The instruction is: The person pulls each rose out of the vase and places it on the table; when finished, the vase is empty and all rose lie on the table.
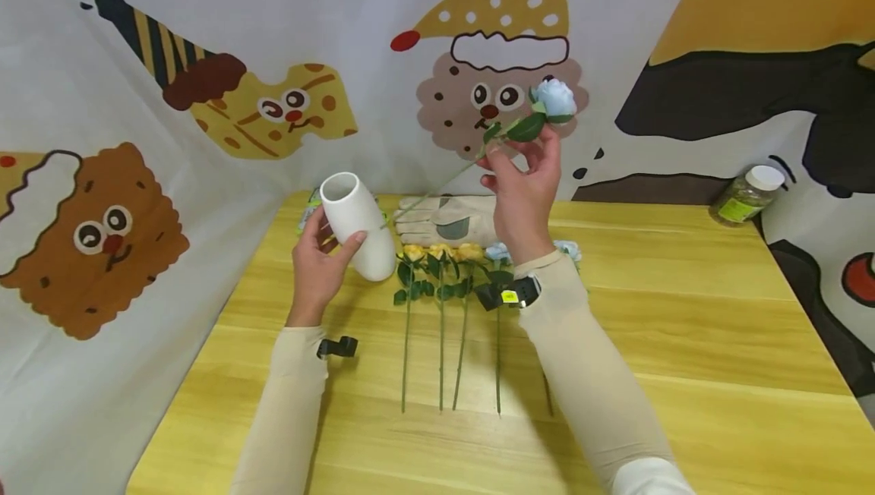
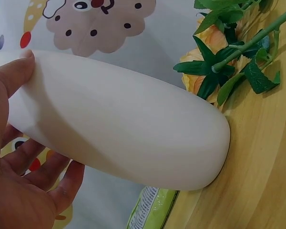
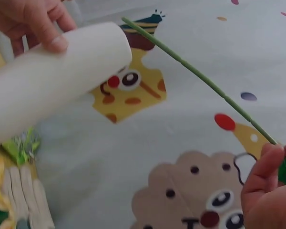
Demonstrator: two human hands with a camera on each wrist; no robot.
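Note:
My left hand (image 1: 317,275) grips a white vase (image 1: 362,229) around its side, thumb on one face and fingers on the other. The vase leans with its mouth up and its rounded base low, at the tabletop in the left wrist view. My right hand (image 1: 525,187) pinches a light-blue artificial rose (image 1: 555,99) by the stem just below its leaves, raised above the table. In the right wrist view the long green stem (image 3: 195,71) slants toward the vase, its cut end outside the mouth. Several yellow roses (image 1: 440,252) lie beside the vase.
Light-blue roses (image 1: 499,252) lie right of the yellow ones, partly hidden by my right arm. Behind them lies a pale work glove (image 1: 444,220). A green packet (image 2: 152,207) is behind the vase. A lidded jar (image 1: 747,195) stands at the wooden table's (image 1: 683,328) far right, by the printed cloth.

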